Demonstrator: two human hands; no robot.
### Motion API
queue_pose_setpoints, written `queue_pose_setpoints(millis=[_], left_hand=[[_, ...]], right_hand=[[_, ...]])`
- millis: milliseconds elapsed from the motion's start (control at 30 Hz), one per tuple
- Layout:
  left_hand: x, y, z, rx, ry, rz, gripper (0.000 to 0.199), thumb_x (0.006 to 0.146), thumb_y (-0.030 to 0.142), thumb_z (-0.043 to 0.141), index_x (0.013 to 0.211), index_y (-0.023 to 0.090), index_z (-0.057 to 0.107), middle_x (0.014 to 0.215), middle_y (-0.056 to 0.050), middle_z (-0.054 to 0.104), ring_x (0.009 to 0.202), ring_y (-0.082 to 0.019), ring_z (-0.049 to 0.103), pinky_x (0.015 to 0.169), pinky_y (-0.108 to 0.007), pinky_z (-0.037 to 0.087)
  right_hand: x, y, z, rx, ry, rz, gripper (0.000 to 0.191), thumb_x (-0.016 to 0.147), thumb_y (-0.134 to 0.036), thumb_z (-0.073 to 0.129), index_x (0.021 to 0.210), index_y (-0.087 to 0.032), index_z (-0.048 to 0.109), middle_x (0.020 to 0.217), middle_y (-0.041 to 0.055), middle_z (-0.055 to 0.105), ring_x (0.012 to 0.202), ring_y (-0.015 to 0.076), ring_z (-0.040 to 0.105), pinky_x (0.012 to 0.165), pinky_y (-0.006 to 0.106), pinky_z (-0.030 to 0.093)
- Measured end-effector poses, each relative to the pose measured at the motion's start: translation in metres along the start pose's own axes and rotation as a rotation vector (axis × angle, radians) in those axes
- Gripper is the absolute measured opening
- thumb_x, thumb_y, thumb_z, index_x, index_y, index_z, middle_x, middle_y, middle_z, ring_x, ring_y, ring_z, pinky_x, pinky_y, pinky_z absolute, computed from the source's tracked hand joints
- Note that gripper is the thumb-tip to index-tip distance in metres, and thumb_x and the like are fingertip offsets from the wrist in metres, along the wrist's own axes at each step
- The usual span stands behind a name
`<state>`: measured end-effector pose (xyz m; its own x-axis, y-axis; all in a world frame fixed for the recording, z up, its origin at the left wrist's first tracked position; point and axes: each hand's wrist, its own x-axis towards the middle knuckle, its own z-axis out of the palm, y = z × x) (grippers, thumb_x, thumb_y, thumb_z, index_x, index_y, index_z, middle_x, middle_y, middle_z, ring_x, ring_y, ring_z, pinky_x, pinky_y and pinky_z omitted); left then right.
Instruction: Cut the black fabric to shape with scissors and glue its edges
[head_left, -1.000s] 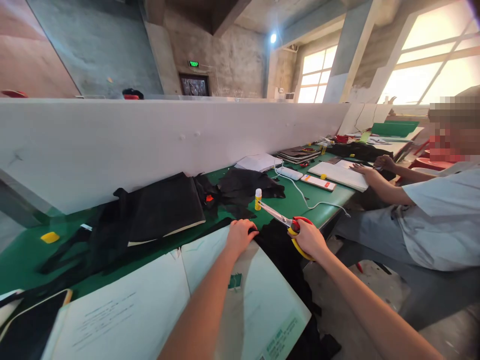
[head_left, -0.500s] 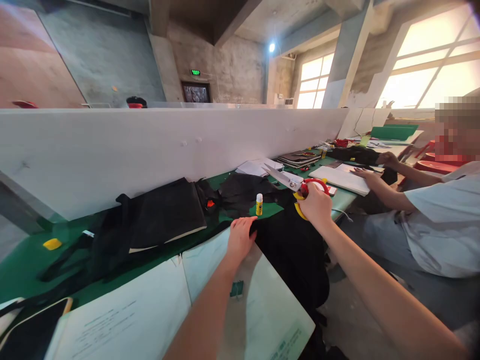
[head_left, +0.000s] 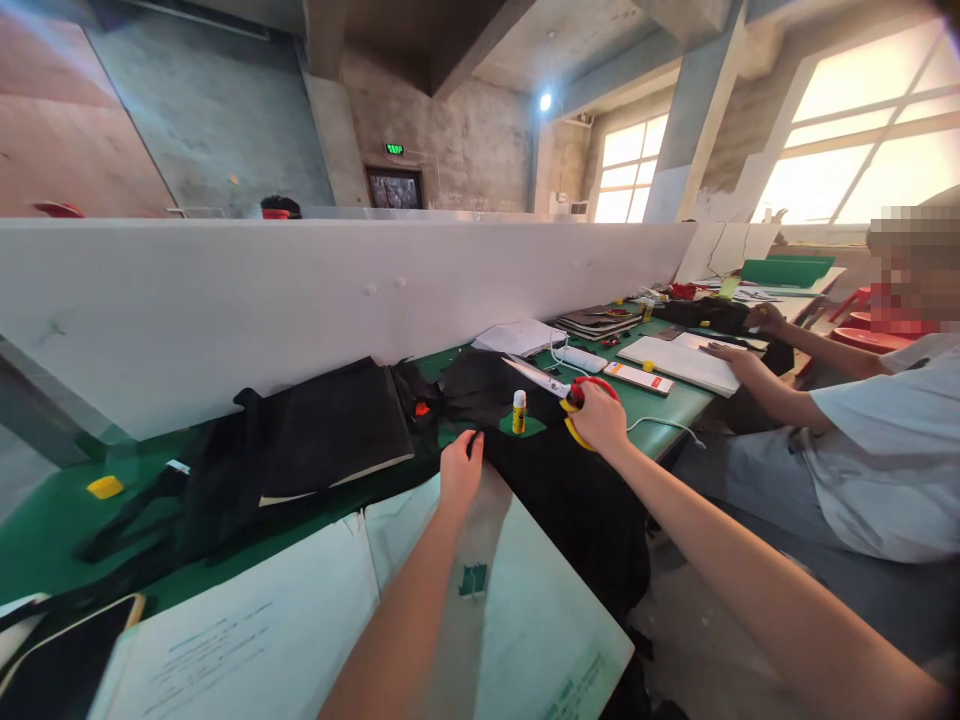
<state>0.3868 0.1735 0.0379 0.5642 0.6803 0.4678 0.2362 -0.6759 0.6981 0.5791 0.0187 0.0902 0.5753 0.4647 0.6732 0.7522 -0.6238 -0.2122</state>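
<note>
the edge of the black cloth (head_left: 570, 510) is pinched by the left hand (head_left: 462, 468) at the far side of the open book (head_left: 559, 610); apart from it, the scissors (head_left: 536, 378) are gripped by the handles in the right hand (head_left: 596, 418). the cloth is draped beside the book and hung past the counter (head_left: 679, 405) edge, so it could be dragged down by its own weight if the pinch were loosened. the upright glue (head_left: 519, 412) could be toppled by a low swing of the blades, and the left fingers could be nicked if the blades were brought too close. the green counter is cluttered with scraps (head_left: 480, 385) and backed by a white partition (head_left: 300, 290); a co-worker (head_left: 892, 430) is seated alongside. the concrete room is lit by windows (head_left: 634, 165) and a lamp (head_left: 545, 101).
</note>
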Motion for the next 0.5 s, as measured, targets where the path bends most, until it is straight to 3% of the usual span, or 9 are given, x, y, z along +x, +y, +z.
queue_pose_setpoints(millis=[133, 267, 367, 500], left_hand=[[-0.001, -0.005, 0.005, 0.000, -0.060, 0.002, 0.028, 0.088, 0.032, 0.041, 0.089, 0.015, 0.063, 0.085, -0.008, 0.068, 0.078, -0.020, 0.062, 0.068, -0.027, 0.043], [-0.002, -0.006, 0.007, 0.005, -0.095, 0.033, 0.027, 0.088, 0.032, 0.040, 0.089, 0.017, 0.063, 0.083, -0.005, 0.068, 0.075, -0.017, 0.061, 0.066, -0.025, 0.041], [-0.003, -0.004, 0.006, 0.006, -0.107, 0.064, 0.025, 0.088, 0.031, 0.040, 0.089, 0.018, 0.062, 0.082, -0.004, 0.067, 0.075, -0.016, 0.060, 0.067, -0.025, 0.040], [-0.003, -0.003, 0.005, 0.015, -0.114, 0.089, 0.024, 0.088, 0.030, 0.041, 0.091, 0.019, 0.062, 0.083, -0.004, 0.066, 0.079, -0.017, 0.059, 0.071, -0.027, 0.041]], right_hand=[[-0.028, 0.014, 0.021, 0.034, 0.003, 0.022, 0.013, 0.068, -0.027, 0.059, 0.070, -0.026, 0.046, 0.070, 0.0037, 0.058, 0.056, 0.0195, 0.054, 0.048, 0.030, 0.032], [-0.032, 0.022, 0.023, 0.125, 0.061, 0.076, 0.021, 0.075, -0.040, 0.055, 0.068, -0.025, 0.042, 0.059, 0.0021, 0.053, 0.049, 0.0185, 0.051, 0.043, 0.029, 0.032], [-0.018, 0.029, 0.010, 0.158, 0.073, 0.056, 0.021, 0.079, -0.044, 0.048, 0.076, -0.024, 0.042, 0.063, 0.0028, 0.053, 0.051, 0.0186, 0.052, 0.046, 0.030, 0.038], [0.025, 0.038, -0.031, 0.156, -0.038, -0.138, 0.028, 0.073, -0.045, 0.055, 0.083, -0.022, 0.044, 0.077, 0.0038, 0.057, 0.065, 0.0198, 0.056, 0.059, 0.032, 0.045]])
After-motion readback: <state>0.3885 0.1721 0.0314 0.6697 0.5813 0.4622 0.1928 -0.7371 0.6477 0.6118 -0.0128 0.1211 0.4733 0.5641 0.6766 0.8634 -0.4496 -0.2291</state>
